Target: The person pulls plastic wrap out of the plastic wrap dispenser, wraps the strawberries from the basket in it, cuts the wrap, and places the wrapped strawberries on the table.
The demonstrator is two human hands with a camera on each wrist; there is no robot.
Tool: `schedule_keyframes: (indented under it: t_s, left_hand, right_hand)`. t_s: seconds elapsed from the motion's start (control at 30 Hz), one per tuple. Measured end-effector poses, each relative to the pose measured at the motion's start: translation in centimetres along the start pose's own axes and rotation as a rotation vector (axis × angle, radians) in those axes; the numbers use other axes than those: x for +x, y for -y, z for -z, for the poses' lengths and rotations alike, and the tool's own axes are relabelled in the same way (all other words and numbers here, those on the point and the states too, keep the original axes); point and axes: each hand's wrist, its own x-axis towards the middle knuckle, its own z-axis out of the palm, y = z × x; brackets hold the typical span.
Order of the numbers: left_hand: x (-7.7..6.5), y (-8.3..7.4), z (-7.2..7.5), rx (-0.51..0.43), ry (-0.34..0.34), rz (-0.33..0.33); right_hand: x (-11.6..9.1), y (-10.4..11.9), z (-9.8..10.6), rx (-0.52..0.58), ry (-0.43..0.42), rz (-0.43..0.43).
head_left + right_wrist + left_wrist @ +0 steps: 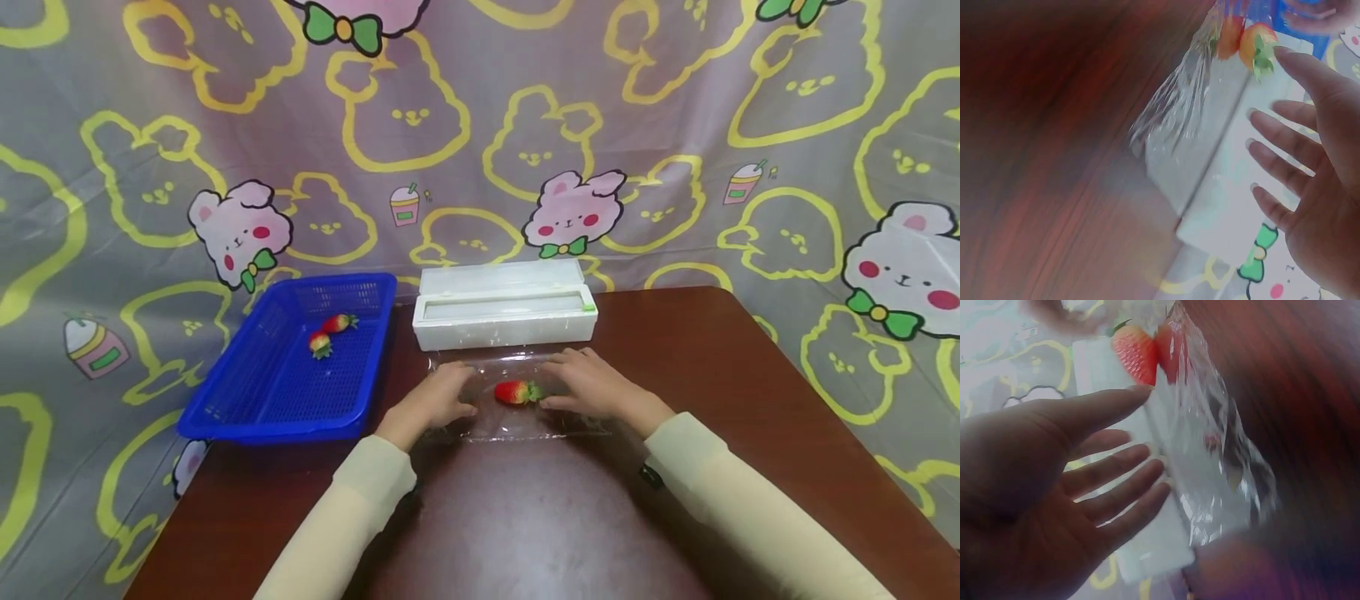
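A red strawberry point(516, 392) with green leaves lies on a sheet of clear plastic wrap point(517, 427) spread on the table. To its left is my left hand point(442, 395), fingers apart and holding nothing; the left wrist view shows its thumb tip close to the strawberry point(1134, 353). On the leafy side my right hand point(592, 385) is held likewise with spread fingers, its thumb near the strawberry point(1258, 50) in the right wrist view. Both hands hover over the side parts of the wrap, whose edge looks wrinkled in the wrist views.
Behind the wrap stands a long white wrap dispenser box point(506, 333) with its lid raised and a green piece at its right end. A blue plastic basket point(277, 429) at the left holds two strawberries point(330, 333). A patterned curtain point(480, 125) hangs behind the brown table point(675, 333).
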Motion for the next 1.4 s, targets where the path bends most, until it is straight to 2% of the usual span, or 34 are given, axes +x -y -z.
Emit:
schedule_keyframes:
  t_s: [0.1,0.2,0.33,0.47,0.63,0.83,1.03,1.4]
  left_hand:
    - [-1.9,0.0,1.0,0.039,0.018,0.030]
    - [-3.5,-0.1,1.5,0.068,0.039,0.022]
    - [-5.1,-0.1,1.5,0.091,0.068,0.013]
    - [-6.2,0.0,1.3,0.109,0.078,0.019]
    - [-6.6,0.4,0.9,0.132,0.032,-0.004]
    - [-6.7,1.0,0.4,0.166,-0.023,-0.030]
    - [-7.1,1.4,0.2,0.144,-0.057,-0.054]
    - [-7.2,1.8,0.0,0.055,-0.043,-0.010]
  right_hand:
    - [-1.9,-0.6,0.8,-0.040,-0.007,0.035]
    - [-3.7,-1.0,1.1,-0.061,0.000,0.088]
    - [-5.5,-1.3,1.3,-0.075,0.034,0.145]
    - [-6.5,-1.4,1.4,-0.075,0.061,0.156]
    - [-6.8,-1.4,1.2,-0.033,0.065,0.159]
    - [-6.7,-1.5,0.7,-0.051,0.007,0.177]
    - [-6.8,-1.8,0.0,-0.060,-0.028,0.161]
    - [-7.3,-2.2,-0.6,0.032,-0.034,0.099]
